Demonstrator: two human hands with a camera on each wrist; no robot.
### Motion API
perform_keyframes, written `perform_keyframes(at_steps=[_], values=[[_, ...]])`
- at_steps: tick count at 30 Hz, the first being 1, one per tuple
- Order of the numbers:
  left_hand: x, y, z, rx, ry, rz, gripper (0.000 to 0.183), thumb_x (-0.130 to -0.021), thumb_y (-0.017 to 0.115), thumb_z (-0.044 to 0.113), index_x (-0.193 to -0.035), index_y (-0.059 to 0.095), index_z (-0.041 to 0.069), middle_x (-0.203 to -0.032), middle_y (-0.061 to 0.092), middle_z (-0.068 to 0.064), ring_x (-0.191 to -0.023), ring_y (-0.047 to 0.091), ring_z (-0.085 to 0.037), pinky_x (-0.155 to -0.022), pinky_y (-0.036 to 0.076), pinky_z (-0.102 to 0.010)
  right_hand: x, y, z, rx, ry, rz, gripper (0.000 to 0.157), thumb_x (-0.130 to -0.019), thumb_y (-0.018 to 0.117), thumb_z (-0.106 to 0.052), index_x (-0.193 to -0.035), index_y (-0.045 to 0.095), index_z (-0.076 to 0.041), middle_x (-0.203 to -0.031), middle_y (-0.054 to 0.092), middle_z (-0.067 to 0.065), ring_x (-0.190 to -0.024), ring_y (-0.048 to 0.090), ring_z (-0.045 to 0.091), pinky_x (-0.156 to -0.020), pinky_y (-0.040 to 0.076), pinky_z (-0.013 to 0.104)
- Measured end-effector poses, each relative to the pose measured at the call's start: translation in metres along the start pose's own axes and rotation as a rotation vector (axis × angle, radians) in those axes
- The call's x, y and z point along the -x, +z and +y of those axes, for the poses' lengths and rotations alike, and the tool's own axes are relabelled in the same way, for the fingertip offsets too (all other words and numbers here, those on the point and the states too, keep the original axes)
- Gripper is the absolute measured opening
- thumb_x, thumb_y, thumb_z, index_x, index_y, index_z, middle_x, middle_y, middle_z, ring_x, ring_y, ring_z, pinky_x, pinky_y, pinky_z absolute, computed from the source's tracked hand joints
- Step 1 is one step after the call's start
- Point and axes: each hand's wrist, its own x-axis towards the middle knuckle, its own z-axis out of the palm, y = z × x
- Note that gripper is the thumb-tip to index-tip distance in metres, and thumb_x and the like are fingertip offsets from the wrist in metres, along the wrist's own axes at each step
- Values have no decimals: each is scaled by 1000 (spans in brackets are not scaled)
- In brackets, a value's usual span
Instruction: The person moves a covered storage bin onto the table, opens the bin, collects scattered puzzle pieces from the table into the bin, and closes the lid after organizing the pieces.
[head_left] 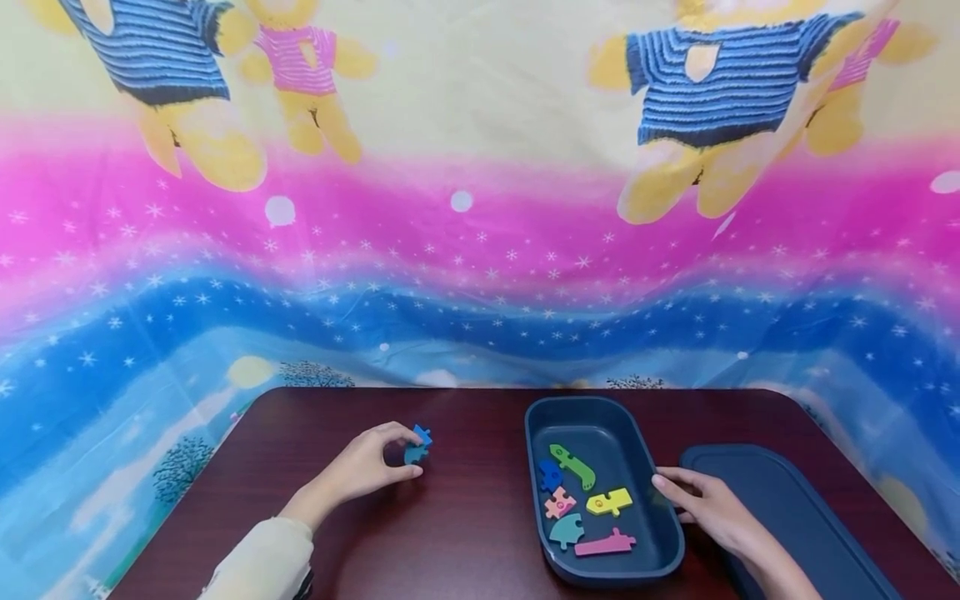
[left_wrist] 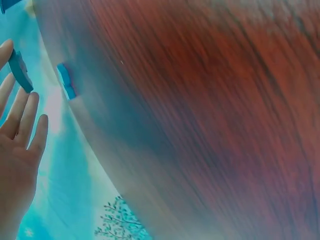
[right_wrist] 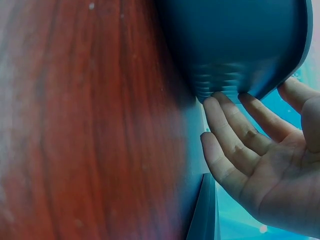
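My left hand point(head_left: 367, 458) pinches a teal foam puzzle piece point(left_wrist: 20, 71) between thumb and fingers, over the left part of the table. Just past it, a small blue puzzle piece point(left_wrist: 66, 81) lies on the wood. My right hand point(head_left: 708, 504) rests against the right side of a dark grey-blue container point(head_left: 660, 508). Its thumb touches the rim, and its fairly straight fingers point(right_wrist: 220, 117) meet the outer wall. Inside lie several foam pieces: green point(head_left: 573, 467), dark blue point(head_left: 550, 476), salmon point(head_left: 560, 503), yellow point(head_left: 609, 502), teal point(head_left: 567, 531) and pink point(head_left: 606, 544).
A matching flat lid point(head_left: 795, 508) lies on the dark red-brown wooden table point(head_left: 465, 533), right of the container. Behind the table hangs a printed cloth point(head_left: 480, 250) with bears and snowflakes.
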Motion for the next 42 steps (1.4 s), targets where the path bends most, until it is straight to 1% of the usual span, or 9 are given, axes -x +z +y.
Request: perform_keyframes(at_steps=[6,10,15,23,27,31,34,37,42], values=[[0,2,15,-30,109,41,35,-81,83,39,-111,70,27,-111,60,19,-103,61,-11,-92,50,-43,-2,0,0,9,2,-1,71,-101,54,-45,-141,43,13,-128,56,32,-107,63,37,-80,57,44],[-2,3,23,-38,140,42,35,-81,83,38,-112,70,28,-112,60,19,-105,60,-10,-94,49,-41,-2,0,1,8,-1,-3,71,-101,53,-44,-142,42,13,-127,57,32,-107,63,37,-80,57,44],[-1,5,32,-12,158,25,35,-82,83,35,-113,69,27,-113,59,18,-104,61,-13,-93,49,-41,-2,-1,0,5,-5,-9,71,-101,53,-45,-142,43,12,-129,55,32,-107,63,37,-80,56,44],[-3,12,49,-6,180,-11,38,-82,82,34,-118,71,24,-114,59,19,-108,57,-5,-96,48,-37,-1,-1,-1,12,-8,-18,71,-102,52,-45,-142,42,13,-128,56,32,-107,63,37,-80,56,44],[-4,16,59,-4,208,-20,41,-84,81,36,-120,71,21,-115,60,17,-110,57,-7,-96,48,-40,-1,-2,-1,10,-3,-20,71,-102,52,-46,-142,43,12,-129,55,32,-107,63,36,-80,56,44],[-5,19,68,18,211,-47,40,-85,79,37,-122,71,23,-117,58,16,-111,56,-6,-96,48,-41,-1,-2,-1,4,-5,-21,70,-102,52,-45,-142,43,12,-130,54,33,-107,63,36,-81,56,44],[-6,21,75,30,202,-62,42,-86,78,40,-124,70,24,-119,57,16,-112,55,-6,-94,49,-38,-1,-2,-1,3,-6,-22,70,-102,52,-45,-141,43,13,-130,54,33,-107,63,37,-81,56,44],[-7,24,80,40,202,-65,47,-86,76,45,-126,69,23,-121,57,13,-113,55,-8,-93,51,-35,-1,-2,-1,4,-4,-22,71,-102,52,-45,-142,43,12,-130,54,33,-107,63,37,-81,56,44],[-11,28,88,61,211,-64,50,-85,75,49,-126,69,22,-121,57,12,-113,55,-10,-93,51,-35,-1,-3,0,7,5,-24,72,-101,53,-47,-142,43,12,-128,56,32,-105,64,35,-81,56,44]])
